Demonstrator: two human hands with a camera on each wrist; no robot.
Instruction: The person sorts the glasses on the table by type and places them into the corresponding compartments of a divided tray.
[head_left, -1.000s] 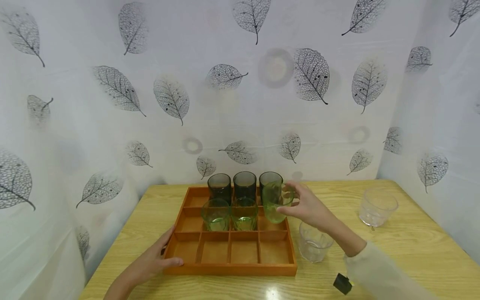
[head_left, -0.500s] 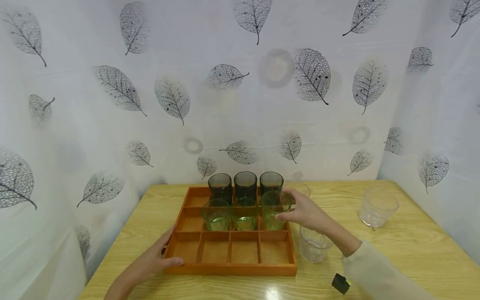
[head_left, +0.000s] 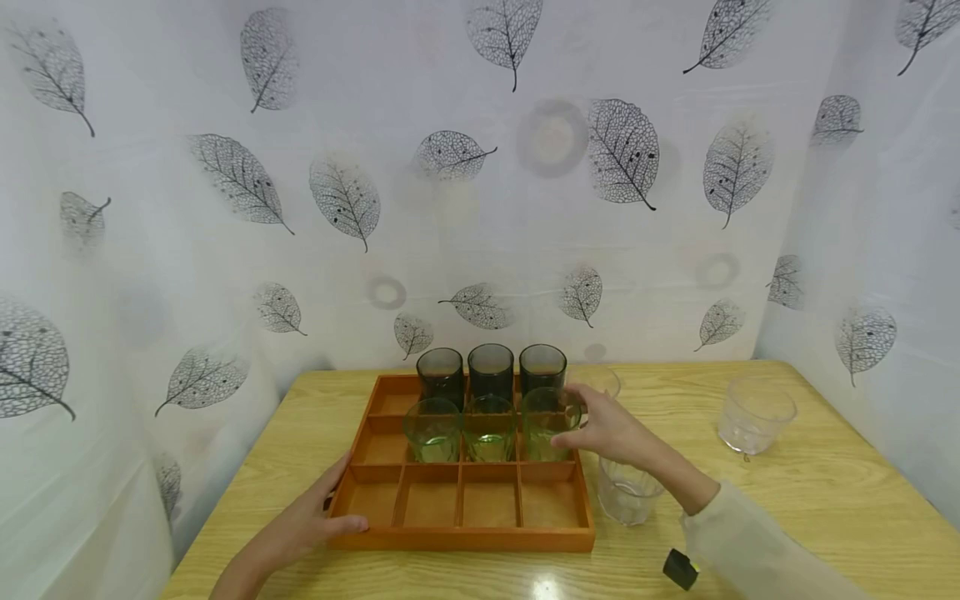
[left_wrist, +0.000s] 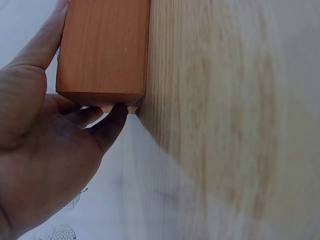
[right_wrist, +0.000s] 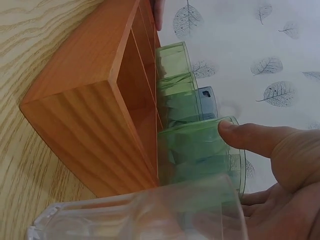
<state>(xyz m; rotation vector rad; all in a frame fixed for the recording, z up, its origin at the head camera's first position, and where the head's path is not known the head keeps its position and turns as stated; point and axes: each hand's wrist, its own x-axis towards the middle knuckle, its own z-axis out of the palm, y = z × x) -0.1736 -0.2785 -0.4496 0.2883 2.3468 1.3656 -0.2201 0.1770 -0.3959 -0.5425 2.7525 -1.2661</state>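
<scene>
My right hand (head_left: 611,425) holds a green glass (head_left: 542,437) by its upper part, thumb on the near side and fingers behind. The glass stands upright in the right-hand compartment of the middle row of a wooden divided tray (head_left: 461,540). To its left stand a middle green glass (head_left: 489,433) and a left green glass (head_left: 433,433). Dark grey glasses (head_left: 491,371) fill three compartments behind them. At the tray's left front corner my left hand (head_left: 300,525) grips the wood, thumb over the front rim and fingers against the side (left_wrist: 107,122).
A clear glass (head_left: 628,500) stands close to the tray's right side, below my right wrist. Another clear glass (head_left: 600,379) is partly hidden behind that hand, and a third clear glass (head_left: 753,421) stands farther right. A leaf-patterned curtain (head_left: 480,225) hangs behind the table.
The green glass in my right hand has gone from tilted above the tray to upright and lower in its compartment. My left hand has stayed on the tray corner.
</scene>
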